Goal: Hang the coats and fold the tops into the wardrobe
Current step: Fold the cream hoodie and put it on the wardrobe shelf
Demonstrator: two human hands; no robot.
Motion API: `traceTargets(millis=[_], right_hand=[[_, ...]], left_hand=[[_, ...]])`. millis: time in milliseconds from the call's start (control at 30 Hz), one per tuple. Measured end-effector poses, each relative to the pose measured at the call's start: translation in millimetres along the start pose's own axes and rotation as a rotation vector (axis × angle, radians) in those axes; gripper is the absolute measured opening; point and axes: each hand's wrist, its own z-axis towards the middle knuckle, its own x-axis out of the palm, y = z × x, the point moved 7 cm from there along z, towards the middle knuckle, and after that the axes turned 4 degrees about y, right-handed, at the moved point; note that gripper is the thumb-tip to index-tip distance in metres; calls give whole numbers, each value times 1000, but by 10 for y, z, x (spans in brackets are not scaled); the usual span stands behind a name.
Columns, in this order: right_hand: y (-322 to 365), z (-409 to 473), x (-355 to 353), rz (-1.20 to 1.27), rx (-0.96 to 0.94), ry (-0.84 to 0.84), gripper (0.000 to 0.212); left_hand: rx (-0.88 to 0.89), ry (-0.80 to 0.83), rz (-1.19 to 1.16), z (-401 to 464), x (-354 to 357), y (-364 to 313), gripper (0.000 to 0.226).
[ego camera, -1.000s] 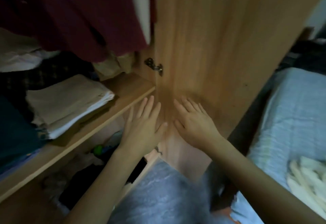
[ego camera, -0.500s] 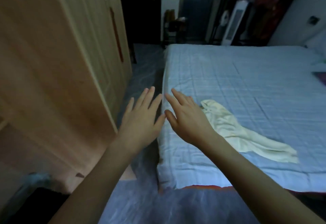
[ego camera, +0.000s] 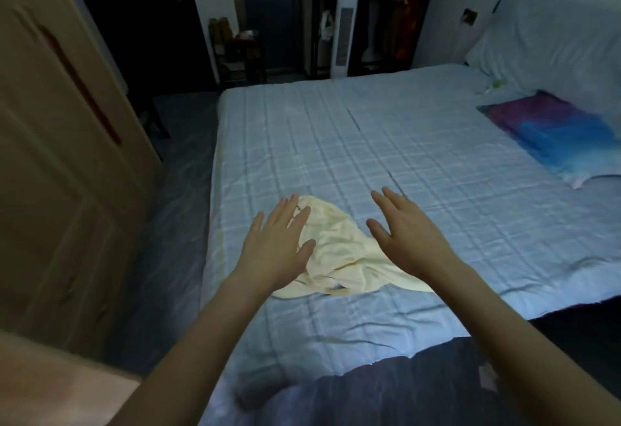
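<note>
Both reaching out over the bed (ego camera: 386,143): left hand (ego camera: 274,251) and right hand (ego camera: 408,237) flat, fingers spread, gripping nothing; crumpled cream top (ego camera: 339,257) lying between them near the bed's edge.

A blue-purple pillow (ego camera: 551,133) lies on the checked bed (ego camera: 369,143); a white tower fan (ego camera: 342,36) stands beyond.

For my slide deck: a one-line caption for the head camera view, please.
Both open hands, left hand and right hand, reach over a crumpled cream top on the blue checked bed.
</note>
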Motion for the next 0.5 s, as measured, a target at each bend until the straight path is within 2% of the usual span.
traceTargets(millis=[67, 200, 367, 433, 500], right_hand=[[-149, 122, 78, -3, 0, 25, 58], [-186, 475, 330, 14, -16, 83, 59], [-105, 976, 764, 20, -35, 163, 60], [-130, 1170, 882, 27, -12, 195, 60], [-183, 1353, 986, 30, 16, 237, 61]], left_hand=[[2, 31, 21, 164, 122, -3, 65], [-11, 104, 37, 365, 349, 145, 89], [-34, 216, 78, 724, 686, 512, 99], [-26, 269, 82, 905, 814, 637, 98], [-10, 330, 56, 1087, 966, 734, 81]])
